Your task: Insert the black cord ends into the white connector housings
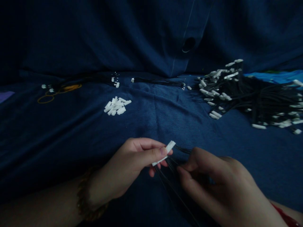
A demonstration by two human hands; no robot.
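Between the thumb and fingers of my left hand [137,157] is a long white connector [170,146], tilted up to the right. Thin black wires [174,186] come out along its right side and hang down toward the bottom of the view. My right hand [210,179] is closed just to the right, its thumb and forefinger pinched on some of these black wires. The fingertips hide exactly how many wires are pinched. A beaded bracelet [88,195] circles my left wrist.
A small heap of white connector housings [115,106] lies ahead to the left. Wire bundles [156,81] rest farther back. A yellow rubber band [46,99] is at the far left. At the right sits a large pile of black wires with white connectors [253,97], before blue plastic [276,76].
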